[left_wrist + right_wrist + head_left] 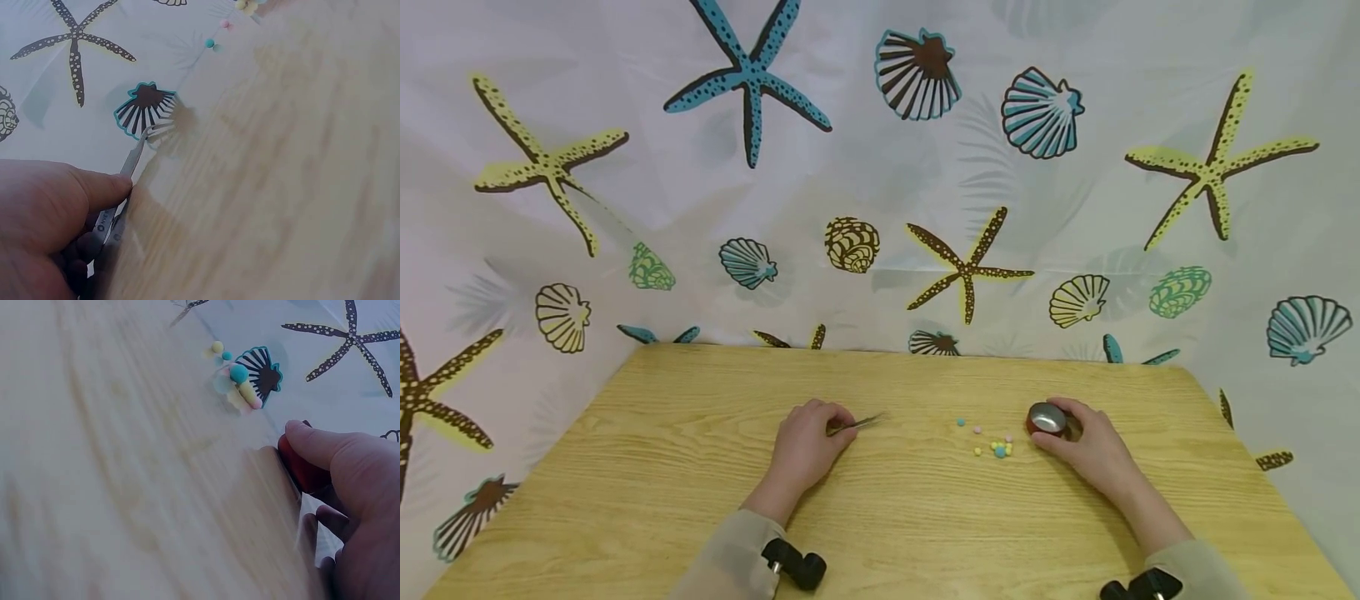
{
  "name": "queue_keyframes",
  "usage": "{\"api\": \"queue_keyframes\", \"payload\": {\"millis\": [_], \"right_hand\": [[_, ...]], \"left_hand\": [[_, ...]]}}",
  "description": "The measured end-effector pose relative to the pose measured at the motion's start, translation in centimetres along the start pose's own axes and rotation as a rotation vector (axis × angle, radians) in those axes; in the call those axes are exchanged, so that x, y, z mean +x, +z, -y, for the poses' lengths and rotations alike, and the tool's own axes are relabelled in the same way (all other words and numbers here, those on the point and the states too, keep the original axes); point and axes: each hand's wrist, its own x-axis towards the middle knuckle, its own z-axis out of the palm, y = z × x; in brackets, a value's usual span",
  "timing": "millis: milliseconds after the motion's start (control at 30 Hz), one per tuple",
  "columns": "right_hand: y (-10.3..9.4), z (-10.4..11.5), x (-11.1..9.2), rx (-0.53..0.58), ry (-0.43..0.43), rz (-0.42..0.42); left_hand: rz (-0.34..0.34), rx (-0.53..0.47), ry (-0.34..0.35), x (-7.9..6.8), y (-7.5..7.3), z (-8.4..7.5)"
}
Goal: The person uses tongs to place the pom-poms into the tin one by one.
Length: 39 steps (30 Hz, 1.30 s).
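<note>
My left hand [810, 439] pinches a pair of metal tweezers [130, 164] between thumb and fingers, low over the table, with the tips pointing right. The tips have nothing between them. On the right, my right hand [1093, 442] grips a small round red tin [1047, 419] by its side, thumb and fingers curled round it; its silvery inside faces up. Between the hands lie several small balls: a large blue one [1000, 452], a small blue one [961, 422], a pink one [977, 430] and a yellow one [977, 452] among them.
The wooden table [895, 533] reaches back to a white cloth [820, 183] printed with starfish and shells, which also hangs at both sides. Dark camera mounts [793, 563] sit on both sleeved wrists.
</note>
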Motion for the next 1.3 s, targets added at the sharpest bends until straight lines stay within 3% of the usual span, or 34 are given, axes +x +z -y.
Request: {"api": "queue_keyframes", "payload": {"millis": [233,600,800,1067,1300], "right_hand": [[-0.3,-0.2,-0.3,-0.009,0.014,0.002],[-0.4,-0.1,-0.6,0.041,0.009,0.018],[0.0,0.1,-0.5,0.063,0.012,0.025],[0.5,1.0,-0.3,0.122,0.01,0.044],[0.7,1.8,-0.1,0.145,0.03,0.033]], "left_hand": [[-0.01,-0.02,0.042,0.4,0.1,-0.6],[0.063,-0.113,0.093,1.6,1.1,-3.7],[0.086,-0.153,0.078,2.1,2.2,-5.5],[0.058,-0.083,0.11,2.6,3.3,-8.7],[0.017,-0.013,0.145,2.6,4.0,-10.0]]}}
